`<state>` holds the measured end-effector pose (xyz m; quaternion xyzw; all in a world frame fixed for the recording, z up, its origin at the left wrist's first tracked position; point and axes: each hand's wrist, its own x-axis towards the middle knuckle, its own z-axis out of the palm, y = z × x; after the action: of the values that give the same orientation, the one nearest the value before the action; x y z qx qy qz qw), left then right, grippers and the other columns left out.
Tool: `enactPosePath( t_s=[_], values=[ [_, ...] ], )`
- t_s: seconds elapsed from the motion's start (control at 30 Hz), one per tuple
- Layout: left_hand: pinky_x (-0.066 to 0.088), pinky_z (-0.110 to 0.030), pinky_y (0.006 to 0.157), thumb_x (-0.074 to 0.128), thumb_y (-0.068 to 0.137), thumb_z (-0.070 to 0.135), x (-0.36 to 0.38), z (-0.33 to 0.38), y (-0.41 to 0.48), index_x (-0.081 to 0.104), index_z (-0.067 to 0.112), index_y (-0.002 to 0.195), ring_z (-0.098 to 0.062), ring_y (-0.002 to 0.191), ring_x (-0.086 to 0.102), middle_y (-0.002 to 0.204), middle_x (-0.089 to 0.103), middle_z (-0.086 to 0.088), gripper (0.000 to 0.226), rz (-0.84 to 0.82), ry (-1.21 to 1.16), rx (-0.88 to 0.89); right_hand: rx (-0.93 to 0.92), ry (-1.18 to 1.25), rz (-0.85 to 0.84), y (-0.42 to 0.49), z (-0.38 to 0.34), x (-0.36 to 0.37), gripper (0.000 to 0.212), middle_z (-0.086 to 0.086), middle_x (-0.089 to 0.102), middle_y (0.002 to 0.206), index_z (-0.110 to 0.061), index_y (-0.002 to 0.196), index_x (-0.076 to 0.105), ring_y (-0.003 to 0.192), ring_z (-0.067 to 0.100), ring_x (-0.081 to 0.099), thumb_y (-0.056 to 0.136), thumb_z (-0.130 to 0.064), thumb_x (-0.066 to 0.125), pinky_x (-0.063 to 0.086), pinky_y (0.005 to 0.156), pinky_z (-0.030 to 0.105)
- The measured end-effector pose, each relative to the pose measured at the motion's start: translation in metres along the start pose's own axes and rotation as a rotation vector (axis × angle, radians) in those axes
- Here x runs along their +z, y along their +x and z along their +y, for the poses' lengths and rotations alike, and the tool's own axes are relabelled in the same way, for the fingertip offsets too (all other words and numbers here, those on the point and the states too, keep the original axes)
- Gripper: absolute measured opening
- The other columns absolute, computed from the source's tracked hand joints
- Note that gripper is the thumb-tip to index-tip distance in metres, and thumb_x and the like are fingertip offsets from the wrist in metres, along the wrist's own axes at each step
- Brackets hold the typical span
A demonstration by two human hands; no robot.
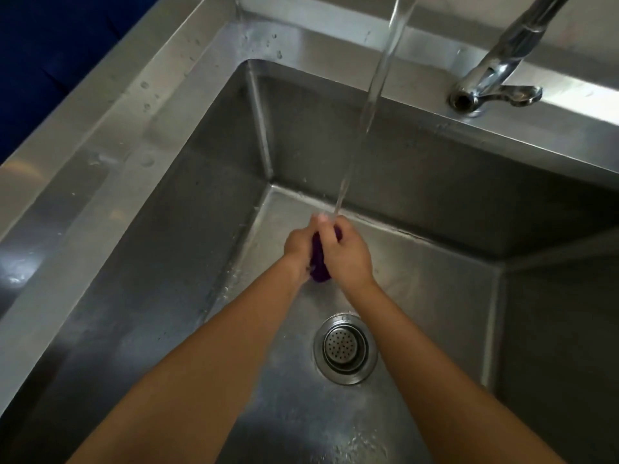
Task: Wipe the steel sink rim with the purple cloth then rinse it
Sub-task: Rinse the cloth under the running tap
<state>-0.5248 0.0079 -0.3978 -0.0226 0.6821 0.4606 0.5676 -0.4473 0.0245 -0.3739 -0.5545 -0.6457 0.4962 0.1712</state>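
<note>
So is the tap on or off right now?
On: a stream of water falls onto the left hand and right hand, which grip the bunched purple cloth.

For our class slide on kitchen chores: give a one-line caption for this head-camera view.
Left hand and right hand grip the purple cloth under the running water in the steel sink.

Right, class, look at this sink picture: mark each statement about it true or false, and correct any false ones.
1. The left hand and right hand grip the purple cloth under running water. True.
2. Droplets sit on the sink rim. True.
3. The purple cloth lies on the sink rim. False: it is held inside the basin.
4. The basin is plugged and full. False: the drain strainer is uncovered, the basin only wet.
</note>
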Motion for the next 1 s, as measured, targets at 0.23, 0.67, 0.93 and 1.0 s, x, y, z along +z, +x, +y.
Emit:
enactPosePath(
  t_s=[0.23, 0.67, 0.93, 1.0],
  values=[
    [0.040, -0.019, 0.035, 0.042, 0.096, 0.028, 0.012, -0.007, -0.012, 0.060, 0.009, 0.070, -0.019, 0.042, 0.057, 0.053, 0.060, -0.007, 0.037, -0.005, 0.023, 0.003, 0.151, -0.212, 0.127, 0.044, 0.005, -0.003, 0.046, 0.021, 0.067, 0.100, -0.004, 0.091, 0.067, 0.090, 0.033, 0.061, 0.098, -0.035, 0.033, 0.039, 0.069, 0.031],
    [0.054, -0.038, 0.071, 0.042, 0.095, 0.028, -0.017, -0.004, -0.009, 0.062, 0.009, 0.090, -0.022, 0.076, 0.066, 0.088, 0.066, -0.011, 0.028, -0.074, -0.170, -0.031, 0.165, 0.484, -0.031, 0.027, 0.021, -0.042, 0.023, 0.009, 0.062, 0.100, -0.011, 0.107, 0.057, 0.091, 0.024, 0.062, 0.085, -0.013, 0.064, 0.055, 0.076, 0.035],
    [0.053, -0.039, 0.069, 0.044, 0.085, 0.062, -0.014, 0.010, -0.015, 0.071, 0.019, 0.084, -0.025, 0.084, 0.067, 0.085, 0.074, -0.007, 0.051, -0.354, -0.158, -0.246, -0.085, 0.143, -0.208, 0.009, -0.015, -0.030, 0.019, 0.003, 0.059, 0.090, -0.017, 0.079, 0.067, 0.091, 0.016, 0.051, 0.079, -0.025, 0.050, 0.040, 0.085, 0.027],
    [0.054, -0.029, 0.059, 0.051, 0.085, 0.047, -0.006, 0.009, -0.016, 0.070, 0.016, 0.091, -0.019, 0.073, 0.068, 0.089, 0.072, -0.005, 0.037, -0.318, -0.097, -0.180, -0.069, -0.081, -0.087, 0.012, -0.013, -0.020, 0.033, 0.005, 0.050, 0.105, -0.010, 0.096, 0.068, 0.108, 0.020, 0.043, 0.090, -0.033, 0.044, 0.033, 0.100, 0.031]
  ],
)
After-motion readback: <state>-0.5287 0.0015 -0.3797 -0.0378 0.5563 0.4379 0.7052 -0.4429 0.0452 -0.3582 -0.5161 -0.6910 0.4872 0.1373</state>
